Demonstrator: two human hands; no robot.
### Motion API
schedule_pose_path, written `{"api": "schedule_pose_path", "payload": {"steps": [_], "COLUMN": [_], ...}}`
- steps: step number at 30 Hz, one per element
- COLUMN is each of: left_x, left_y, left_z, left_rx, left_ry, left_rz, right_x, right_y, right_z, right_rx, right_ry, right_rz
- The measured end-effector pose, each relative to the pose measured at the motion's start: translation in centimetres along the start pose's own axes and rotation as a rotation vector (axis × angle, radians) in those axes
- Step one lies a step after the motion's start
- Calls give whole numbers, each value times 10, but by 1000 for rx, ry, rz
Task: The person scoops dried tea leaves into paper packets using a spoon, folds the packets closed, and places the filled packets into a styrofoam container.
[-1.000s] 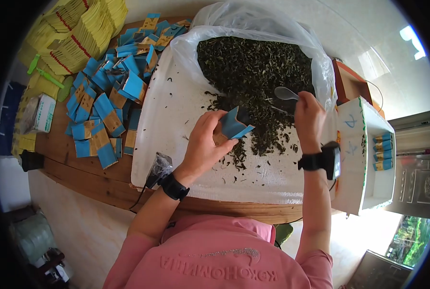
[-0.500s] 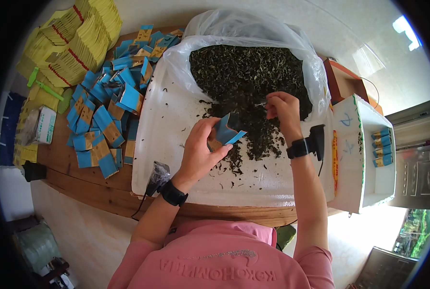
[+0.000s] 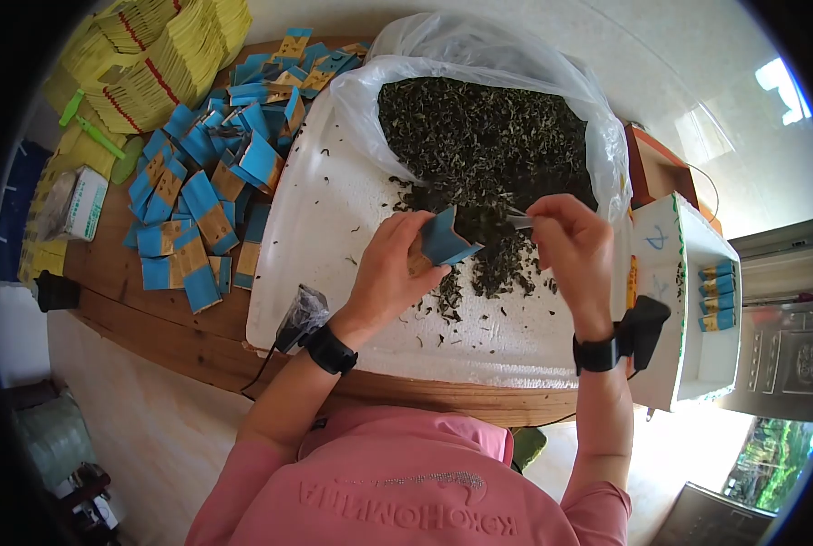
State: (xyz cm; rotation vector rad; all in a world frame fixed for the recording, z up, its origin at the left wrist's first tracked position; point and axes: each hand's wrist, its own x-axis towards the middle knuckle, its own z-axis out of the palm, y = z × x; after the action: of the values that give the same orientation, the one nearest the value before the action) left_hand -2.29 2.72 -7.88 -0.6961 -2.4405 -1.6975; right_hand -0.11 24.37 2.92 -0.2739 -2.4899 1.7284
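My left hand (image 3: 388, 271) is wrapped round a small blue and brown paper packet (image 3: 446, 238), its open end tilted to the right. In my right hand (image 3: 575, 246) the thumb and fingers pinch a small shiny spoon (image 3: 519, 220). Dark leaves at its front end are close to the packet's mouth; the spoon's bowl cannot be made out clearly. Beneath both hands lies a white foam tray (image 3: 325, 237) with loose dark dried leaves (image 3: 497, 273) on it. More of the leaves spill from a clear plastic bag (image 3: 361, 100) at the tray's far side.
Left of the tray, many blue and brown packets (image 3: 188, 238) are heaped on the wooden table (image 3: 106, 282). Behind them stand stacked yellow papers (image 3: 152, 68) and a green tool (image 3: 97, 135). A white foam box (image 3: 666, 273) at the right holds several packets. A reddish box (image 3: 652, 164) sits behind it.
My right hand has drawn back from the leaves toward me and slightly right, bringing leaves near the packet. My left hand still holds the packet, now turned a little. The view has shifted slightly.
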Motion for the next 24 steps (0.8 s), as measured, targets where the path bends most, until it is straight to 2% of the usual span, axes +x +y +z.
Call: {"api": "schedule_pose_path", "payload": {"steps": [3, 6, 10, 13, 14, 20, 22, 24], "left_x": [0, 1, 0, 0, 0, -1, 0, 0], "left_y": [4, 4, 2, 5, 3, -1, 0, 4], "left_z": [-1, -1, -2, -2, -1, -1, 0, -2], "left_rx": [22, 16, -18, -31, -31, -13, -10, -24], "left_ry": [-21, -22, -3, -15, -17, 41, 30, 10], "left_rz": [-27, -55, -78, -74, -74, -42, -39, -45], "right_x": [-10, -15, -20, -28, -28, -27, -30, -34], "right_y": [10, 8, -7, -1, -1, -9, -8, -2], "right_z": [20, 27, 19, 27, 27, 14, 19, 30], "right_rx": [-441, -572, -546, -678, -678, -538, -534, -668], "right_ry": [73, -13, 68, -125, -125, 65, -4, -191], "right_rz": [-579, -817, -863, -830, -828, -856, -843, -812]}}
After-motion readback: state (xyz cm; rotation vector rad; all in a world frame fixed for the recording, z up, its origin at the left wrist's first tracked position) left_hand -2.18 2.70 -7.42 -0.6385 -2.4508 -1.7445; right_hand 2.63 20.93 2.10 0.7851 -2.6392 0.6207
